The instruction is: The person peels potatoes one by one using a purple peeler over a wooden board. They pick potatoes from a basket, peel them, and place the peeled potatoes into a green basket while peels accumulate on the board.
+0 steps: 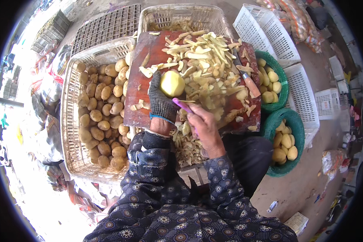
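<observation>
My left hand (164, 101), in a dark knitted glove, grips a peeled yellow potato (172, 84) above the red board (139, 116). In my bare right hand (204, 127) is a peeler with a purple handle (181, 104), held just below the potato. A strip of peel (187, 101) lies at the peeler's head, whose blade I cannot make out. Potato peelings (208, 66) are heaped over the middle and right of the board. A knife with a wooden handle (251, 85) rests on the heap's right side.
Unpeeled potatoes (104, 109) fill a plastic crate (71, 145) on the left. Two green mesh bags (299, 127) of peeled potatoes stand right of the board. White crates (304, 99) stand beyond them. More peelings (187, 148) lie below the board, between my knees.
</observation>
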{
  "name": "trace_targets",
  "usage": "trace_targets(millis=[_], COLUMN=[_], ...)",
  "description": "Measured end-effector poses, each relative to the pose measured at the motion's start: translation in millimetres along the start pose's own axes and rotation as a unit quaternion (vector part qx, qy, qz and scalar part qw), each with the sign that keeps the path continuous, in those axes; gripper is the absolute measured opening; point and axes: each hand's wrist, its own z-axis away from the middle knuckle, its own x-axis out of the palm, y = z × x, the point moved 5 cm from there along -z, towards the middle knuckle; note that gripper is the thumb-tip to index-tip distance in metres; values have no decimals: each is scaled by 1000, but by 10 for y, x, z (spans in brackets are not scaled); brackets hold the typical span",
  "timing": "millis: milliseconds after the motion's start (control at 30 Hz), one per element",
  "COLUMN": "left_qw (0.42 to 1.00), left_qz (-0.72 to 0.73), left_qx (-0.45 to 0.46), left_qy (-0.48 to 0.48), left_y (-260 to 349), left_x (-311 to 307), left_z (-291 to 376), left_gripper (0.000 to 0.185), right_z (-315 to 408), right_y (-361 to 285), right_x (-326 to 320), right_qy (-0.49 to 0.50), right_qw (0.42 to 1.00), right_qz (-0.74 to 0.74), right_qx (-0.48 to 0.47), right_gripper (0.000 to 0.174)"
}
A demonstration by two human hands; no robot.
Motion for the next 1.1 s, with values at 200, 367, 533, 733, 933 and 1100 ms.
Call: trace_targets(millis=[200, 367, 533, 733, 933, 1100], left_qw=[999, 996, 865, 739, 978, 995], left_qz=[-10, -50, -411, -564, -122, -57], left_qx=[-36, -53, 247, 336, -56, -6], left_qy=[4, -49, -146, -151, -157, -84], left_y=[-220, -294, -96, -22, -252, -288], left_x=[158, 188, 340, 427, 234, 252], left_z=[104, 164, 393, 401, 163, 253], left_gripper=[41, 50, 64, 48, 34, 40], right_z=[-235, -368, -352, -453, 154, 432], right_y=[9, -24, -263, -442, -280, -104], right_x=[-183, -132, -171, -260, -263, -149], right_qy=[136, 148, 99, 60, 118, 16], right_qw=[988, 983, 988, 960, 951, 948], right_qz=[-75, -28, -22, 121, 186, 231], right_qx=[16, -107, -118, -245, -218, -220], right_gripper=[32, 32, 36, 34, 34, 36])
